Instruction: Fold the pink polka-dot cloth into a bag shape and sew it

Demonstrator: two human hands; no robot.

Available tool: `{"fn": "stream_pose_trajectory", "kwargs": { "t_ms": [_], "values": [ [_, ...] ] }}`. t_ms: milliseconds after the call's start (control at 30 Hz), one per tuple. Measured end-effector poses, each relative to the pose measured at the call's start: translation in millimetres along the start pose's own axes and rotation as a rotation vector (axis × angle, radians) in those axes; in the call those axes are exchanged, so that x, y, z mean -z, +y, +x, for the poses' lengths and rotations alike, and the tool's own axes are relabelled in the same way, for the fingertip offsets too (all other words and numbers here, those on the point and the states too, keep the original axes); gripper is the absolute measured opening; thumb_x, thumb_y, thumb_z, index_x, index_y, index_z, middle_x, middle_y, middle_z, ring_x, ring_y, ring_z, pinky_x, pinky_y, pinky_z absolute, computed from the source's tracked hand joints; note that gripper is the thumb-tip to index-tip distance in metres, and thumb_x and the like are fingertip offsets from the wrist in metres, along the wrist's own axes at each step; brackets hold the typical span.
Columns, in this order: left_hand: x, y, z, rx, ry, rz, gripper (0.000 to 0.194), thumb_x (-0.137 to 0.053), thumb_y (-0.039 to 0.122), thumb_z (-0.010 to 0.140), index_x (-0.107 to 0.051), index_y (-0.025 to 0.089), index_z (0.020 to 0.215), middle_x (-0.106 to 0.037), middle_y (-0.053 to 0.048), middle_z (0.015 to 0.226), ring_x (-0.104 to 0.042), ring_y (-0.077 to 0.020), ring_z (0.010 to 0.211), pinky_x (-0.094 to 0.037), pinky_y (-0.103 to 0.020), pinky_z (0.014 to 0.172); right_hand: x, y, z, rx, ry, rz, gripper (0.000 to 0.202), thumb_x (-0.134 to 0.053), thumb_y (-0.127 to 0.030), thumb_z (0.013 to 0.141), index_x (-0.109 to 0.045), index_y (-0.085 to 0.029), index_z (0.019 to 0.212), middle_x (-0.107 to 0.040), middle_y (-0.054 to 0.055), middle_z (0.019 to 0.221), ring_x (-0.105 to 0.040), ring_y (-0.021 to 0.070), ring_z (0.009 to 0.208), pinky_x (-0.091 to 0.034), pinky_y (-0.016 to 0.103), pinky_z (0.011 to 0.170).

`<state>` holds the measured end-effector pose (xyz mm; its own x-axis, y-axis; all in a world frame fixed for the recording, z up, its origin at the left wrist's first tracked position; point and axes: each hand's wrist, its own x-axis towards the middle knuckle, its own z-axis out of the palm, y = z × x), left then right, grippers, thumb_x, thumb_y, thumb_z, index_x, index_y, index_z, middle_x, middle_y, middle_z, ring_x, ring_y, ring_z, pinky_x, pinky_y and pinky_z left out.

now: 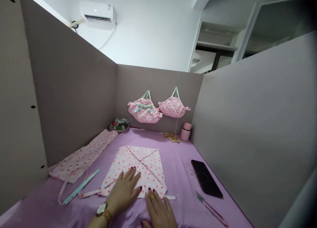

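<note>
A person's left hand [125, 190] and right hand [159, 208] lie on or at a folded pink-and-red polka-dot fabric piece [152, 173] at the lower center of the frame. The left hand rests palm-down with fingers spread across the lower-left part, while the right hand's fingertips meet the bottom edge; both grips are loose and clamped on nothing. A gold-toned wristwatch [101, 209] circles the left wrist, and a ring [152, 197] sits on 1 right finger. The fabric lies on a purple tablecloth [174, 165], its upper flaps forming a V. At lower left are a mint-green strip [81, 186] and more dotted cloth [84, 157]; at lower right, a black smartphone [206, 179] lies near a pink-handled tool [213, 210] with 2 metal tips. At center, 2 dotted fabric pouches [145, 115] hang side by side, the left one bearing a bow, with a pink flask [185, 132] below, to their right.
</note>
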<state>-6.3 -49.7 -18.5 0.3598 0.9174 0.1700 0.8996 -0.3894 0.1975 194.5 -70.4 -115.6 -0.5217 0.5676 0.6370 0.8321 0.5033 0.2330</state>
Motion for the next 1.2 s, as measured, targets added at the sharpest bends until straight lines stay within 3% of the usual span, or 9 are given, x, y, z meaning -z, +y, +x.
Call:
{"fn": "stream_pose_trajectory", "kwargs": {
  "t_ms": [733,1200],
  "values": [
    [2.8,2,-1,0.011,-0.017,-0.020,0.057,-0.026,0.052,0.089,-0.036,0.023,0.137,-0.027,-0.011,0.147,-0.023,-0.0254,0.135,-0.020,-0.052,0.107,12,-5,3,-0.044,-0.089,0.042,0.060,-0.054,-0.038,0.077,-0.042,-0.023,0.134,-0.050,0.004,0.132,-0.051,0.0274,0.115,-0.041,0.041,0.090],
    [4.6,3,0,0.017,-0.027,-0.014,0.056,-0.027,0.051,0.089,-0.036,0.023,0.137,-0.028,-0.012,0.147,-0.022,-0.0254,0.136,-0.020,-0.052,0.106,17,-7,4,-0.062,-0.071,0.062,0.059,-0.055,-0.036,0.076,-0.042,-0.023,0.133,-0.049,0.004,0.133,-0.051,0.0270,0.115,-0.040,0.043,0.091]
  ]
}}
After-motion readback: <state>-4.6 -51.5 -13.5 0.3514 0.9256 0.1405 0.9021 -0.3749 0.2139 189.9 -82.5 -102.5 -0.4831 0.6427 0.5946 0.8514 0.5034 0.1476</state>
